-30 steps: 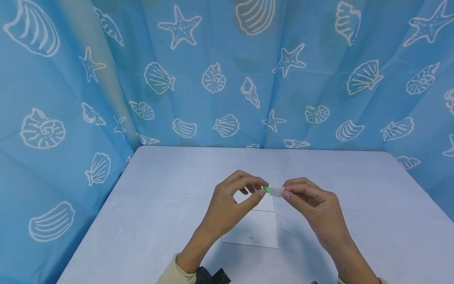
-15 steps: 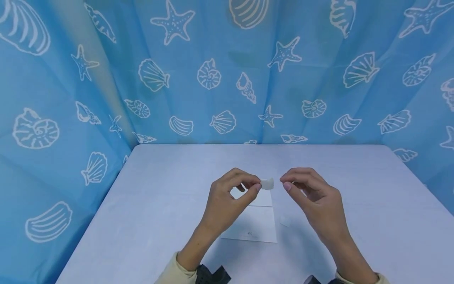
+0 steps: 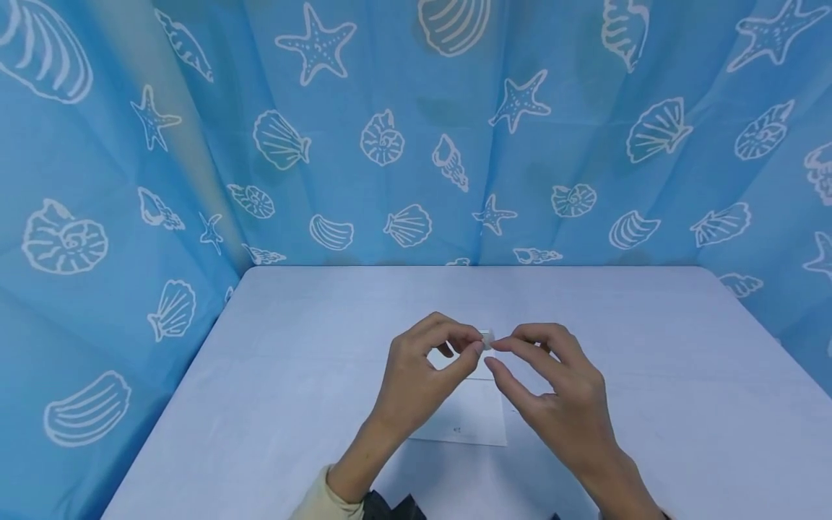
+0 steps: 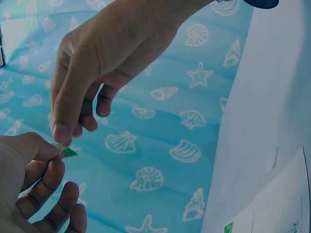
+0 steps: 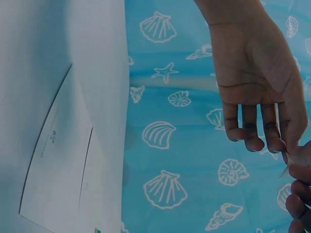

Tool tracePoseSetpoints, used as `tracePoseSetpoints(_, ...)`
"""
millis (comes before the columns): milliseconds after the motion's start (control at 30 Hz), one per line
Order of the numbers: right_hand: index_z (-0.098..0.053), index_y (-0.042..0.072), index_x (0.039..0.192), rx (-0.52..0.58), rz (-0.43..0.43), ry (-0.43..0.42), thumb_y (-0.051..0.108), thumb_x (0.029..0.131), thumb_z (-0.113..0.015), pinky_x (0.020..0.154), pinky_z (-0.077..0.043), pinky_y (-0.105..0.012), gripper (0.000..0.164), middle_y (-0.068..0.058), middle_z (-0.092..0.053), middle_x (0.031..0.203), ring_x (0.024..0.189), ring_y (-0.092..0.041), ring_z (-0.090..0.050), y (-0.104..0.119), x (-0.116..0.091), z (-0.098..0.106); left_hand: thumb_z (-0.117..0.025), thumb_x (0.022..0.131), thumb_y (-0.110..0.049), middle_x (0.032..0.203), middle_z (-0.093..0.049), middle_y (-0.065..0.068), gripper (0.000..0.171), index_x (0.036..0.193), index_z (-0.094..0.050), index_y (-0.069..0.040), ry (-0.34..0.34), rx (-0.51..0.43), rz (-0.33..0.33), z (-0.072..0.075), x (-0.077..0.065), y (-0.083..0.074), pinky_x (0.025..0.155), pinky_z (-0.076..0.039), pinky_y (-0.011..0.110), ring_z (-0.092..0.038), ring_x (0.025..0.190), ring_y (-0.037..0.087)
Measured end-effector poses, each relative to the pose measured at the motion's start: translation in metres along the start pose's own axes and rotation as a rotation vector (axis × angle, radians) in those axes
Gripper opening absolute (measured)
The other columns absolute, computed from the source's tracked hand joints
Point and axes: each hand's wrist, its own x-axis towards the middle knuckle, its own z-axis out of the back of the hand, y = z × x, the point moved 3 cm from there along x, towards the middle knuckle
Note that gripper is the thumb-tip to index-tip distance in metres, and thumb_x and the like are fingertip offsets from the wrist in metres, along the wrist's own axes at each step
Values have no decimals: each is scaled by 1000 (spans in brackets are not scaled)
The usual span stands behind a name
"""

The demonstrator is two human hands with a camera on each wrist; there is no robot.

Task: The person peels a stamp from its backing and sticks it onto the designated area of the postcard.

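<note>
A small white sticker (image 3: 487, 335) with a green patch is held in the air above the table (image 3: 312, 375), mostly hidden between fingertips. The left hand (image 3: 416, 375) has its grip closed on it, thumb and forefinger pinching one end. The right hand (image 3: 552, 390) meets it from the other side, forefinger and thumb tips at the sticker; whether they pinch it or only touch cannot be told. Below the hands a white sheet of paper (image 3: 471, 426) lies flat on the table, partly covered by them. Its small print is unreadable. Blue seashell-patterned curtain (image 3: 390, 144) surrounds the table.
</note>
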Motion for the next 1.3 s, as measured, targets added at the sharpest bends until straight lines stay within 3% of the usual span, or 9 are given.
tracePoseSetpoints(400, -77, 4, 94, -30, -39, 0, 44, 98, -61, 90, -44, -10, 44, -3, -65, 97, 92, -19, -60, -4, -6, -3, -72, 93, -15, 92, -65, -11, 9, 101, -76, -13, 20, 23, 10, -4, -3, -3, 76, -54, 27, -60, 84, 4)
tracePoseSetpoints(600, -76, 2, 92, -36, -12, -11, 36, 99, -61, 88, -45, -12, 38, -5, -65, 95, 88, -19, -61, -5, -2, -2, -71, 93, -13, 93, -65, -9, 8, 100, -76, -12, -5, 70, -42, -5, -3, -3, 74, -54, 27, -60, 84, 5)
tracePoseSetpoints(767, -76, 2, 94, -40, -45, 21, 15, 88, -73, 88, -45, -11, 14, -4, -65, 95, 89, -18, -61, -7, 0, 2, -71, 92, -12, 93, -65, -8, 10, 102, -75, -11, -18, 107, -54, -5, -3, -4, 74, -53, 25, -59, 84, 5)
tracePoseSetpoints(833, -76, 3, 94, -42, -69, 33, 6, 82, -77, 87, -45, -10, 13, -3, -65, 95, 87, -17, -62, -7, 0, 4, -72, 92, -12, 94, -66, -8, 10, 102, -75, -11, -22, 114, -54, -5, -3, -4, 74, -53, 24, -59, 84, 6)
tracePoseSetpoints(967, -76, 3, 93, -40, -141, 48, 0, 79, -80, 82, -46, -8, 14, -1, -65, 95, 82, -13, -62, -12, 4, 13, -72, 92, -12, 93, -65, -7, 10, 101, -75, -11, -36, 124, -63, -4, -3, -3, 73, -53, 24, -59, 84, 6)
tracePoseSetpoints(1100, -77, 8, 92, -71, -275, 97, 3, 83, -80, 74, -46, -9, 11, 5, -66, 94, 83, -10, -58, -25, 6, 25, -72, 92, -11, 93, -65, -6, 9, 100, -75, -11, -48, 133, -71, -2, -2, -2, 73, -54, 25, -59, 84, 7)
tracePoseSetpoints(1300, -78, 16, 93, -122, -513, 339, 17, 92, -74, 67, -48, -24, 5, 7, -66, 93, 85, -15, -55, -56, -1, 28, -71, 92, -11, 93, -65, -6, 9, 100, -75, -11, -48, 140, -69, -1, -1, 0, 72, -54, 26, -58, 84, 7)
